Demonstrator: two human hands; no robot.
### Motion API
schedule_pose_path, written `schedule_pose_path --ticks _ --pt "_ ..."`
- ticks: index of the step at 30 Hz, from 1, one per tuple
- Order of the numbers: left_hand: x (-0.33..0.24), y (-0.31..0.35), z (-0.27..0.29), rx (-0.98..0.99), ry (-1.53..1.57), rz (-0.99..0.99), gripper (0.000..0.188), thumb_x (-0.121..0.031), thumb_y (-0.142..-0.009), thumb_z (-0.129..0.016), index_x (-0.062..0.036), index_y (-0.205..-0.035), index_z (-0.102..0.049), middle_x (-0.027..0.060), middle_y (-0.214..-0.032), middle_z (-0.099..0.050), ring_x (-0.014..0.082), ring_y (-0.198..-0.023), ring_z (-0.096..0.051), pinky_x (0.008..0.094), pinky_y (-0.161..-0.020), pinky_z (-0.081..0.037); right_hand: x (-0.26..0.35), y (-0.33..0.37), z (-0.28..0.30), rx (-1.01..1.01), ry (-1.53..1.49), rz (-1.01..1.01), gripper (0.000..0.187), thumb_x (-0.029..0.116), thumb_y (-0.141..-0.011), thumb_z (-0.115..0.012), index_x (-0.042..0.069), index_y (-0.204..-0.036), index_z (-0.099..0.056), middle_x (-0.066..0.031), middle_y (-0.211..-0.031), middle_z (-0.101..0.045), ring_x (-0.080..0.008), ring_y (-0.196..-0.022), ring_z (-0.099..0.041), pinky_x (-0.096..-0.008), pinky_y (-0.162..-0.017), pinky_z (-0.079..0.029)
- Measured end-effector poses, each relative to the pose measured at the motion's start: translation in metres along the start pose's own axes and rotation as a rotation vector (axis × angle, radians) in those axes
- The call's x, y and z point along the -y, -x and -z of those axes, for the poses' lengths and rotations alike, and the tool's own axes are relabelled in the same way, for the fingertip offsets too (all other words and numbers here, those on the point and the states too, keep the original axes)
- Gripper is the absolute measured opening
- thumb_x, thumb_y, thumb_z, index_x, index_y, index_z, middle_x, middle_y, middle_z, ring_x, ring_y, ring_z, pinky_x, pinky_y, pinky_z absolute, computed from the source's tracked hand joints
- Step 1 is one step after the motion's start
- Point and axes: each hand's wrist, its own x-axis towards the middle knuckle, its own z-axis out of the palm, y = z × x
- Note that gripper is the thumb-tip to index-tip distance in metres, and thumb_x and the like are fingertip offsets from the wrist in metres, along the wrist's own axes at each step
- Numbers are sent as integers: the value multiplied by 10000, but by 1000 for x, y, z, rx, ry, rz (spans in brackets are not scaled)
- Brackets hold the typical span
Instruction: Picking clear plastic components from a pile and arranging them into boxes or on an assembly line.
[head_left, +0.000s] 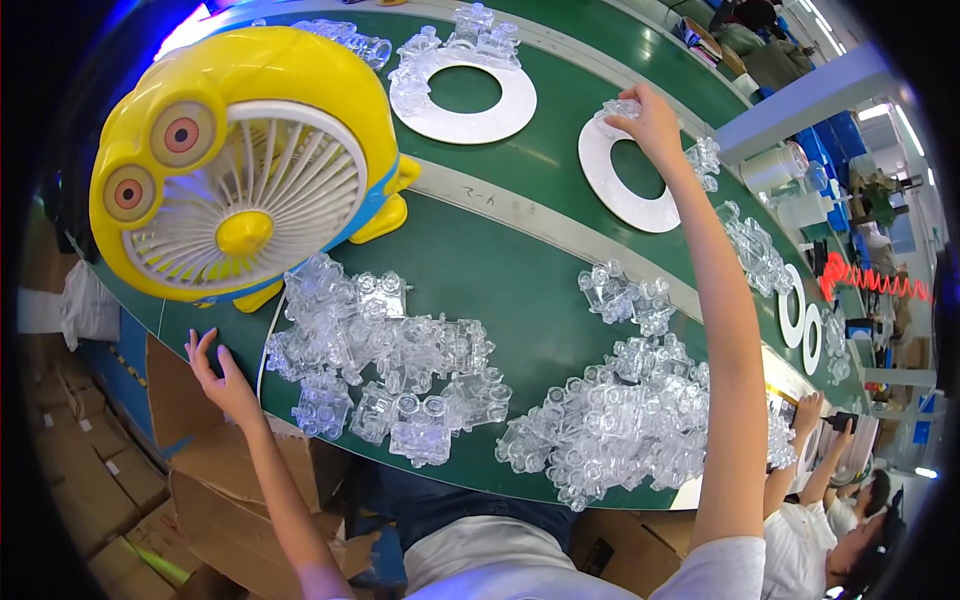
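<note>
My right hand (652,125) reaches far over the green table, its fingers closed on a clear moulded plastic part (616,109) at the upper edge of a flat white ring (600,172). My left hand (226,384) hangs by the table's near left edge, fingers apart and holding nothing. Close to its right lies a loose pile of the same clear parts (385,335). A larger heap of them (625,425) sits beneath my right forearm, with a small cluster (628,298) just beyond. Another white ring (465,132), farther left, carries several clear parts on its far side.
A yellow cartoon-shaped fan (290,70) stands at the left, its white cable (265,365) running down to the table edge. A pale strip (480,200) crosses the green tabletop (500,255). Cardboard boxes (215,455) are below left. At the right, co-workers' hands (808,415) and a red coiled hose (880,280) show.
</note>
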Motion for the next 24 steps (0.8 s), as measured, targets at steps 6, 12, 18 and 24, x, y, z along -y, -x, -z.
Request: schedule_pose_path --ticks 6,12,18,24 --pt "-5 1 -2 7 10 23 223 -37 -801 -460 -53 -993 -573 133 -1260 -434 287 -1234 -307 366 -1007 -211 -7 -7 -3 31 -7 -12 422 252 -585 -739 78 -914 -540 -109 -899 -574 -259 -854 -556 -348 -741 -436" --pt "-1 0 1 14 -5 2 223 -40 -801 -464 -50 -996 -571 131 -1260 -435 287 -1236 -304 368 -1007 -212 4 -8 -6 82 16 -58 435 259 -566 -754 70 -896 -544 -99 -901 -584 -244 -880 -553 -336 -743 -435" --pt "-3 -2 -3 12 20 9 228 -40 -797 -466 -47 -1000 -569 132 -1262 -434 288 -1237 -304 369 -1009 -212 4 -16 -7 108 22 -96 455 275 -557 -759 64 -898 -542 -113 -905 -581 -257 -882 -549 -350 -748 -434" --pt "4 -2 -1 -1 4 1 229 -32 -788 -470 -54 -994 -571 135 -1265 -430 297 -1242 -295 374 -1015 -205 6 -15 -9 71 55 -52 510 326 -571 -747 63 -958 -543 -127 -935 -570 -281 -930 -531 -361 -794 -423"
